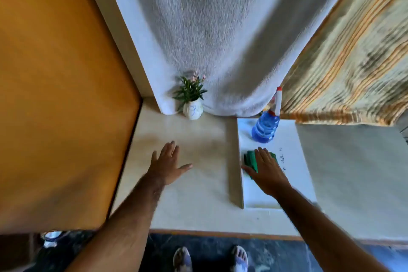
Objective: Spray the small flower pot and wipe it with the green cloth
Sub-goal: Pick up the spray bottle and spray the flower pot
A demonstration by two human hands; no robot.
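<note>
A small white flower pot (193,111) with blue scribbles and a green plant stands at the back of the pale counter (198,194), against the white curtain. A blue spray bottle (266,127) with a white and red head stands on a white board (287,174) to the right. In front of the bottle a folded green cloth (250,159) lies on that board. My right hand (267,172) lies flat over the cloth with fingers spread, covering its right part. My left hand (167,163) hovers open over the bare counter, well short of the pot.
An orange-brown panel (61,95) walls off the left side. A white curtain (220,40) hangs at the back and a striped yellowish curtain (348,62) at the right. The counter's front edge runs below my arms, with dark floor and my feet (209,258) beneath.
</note>
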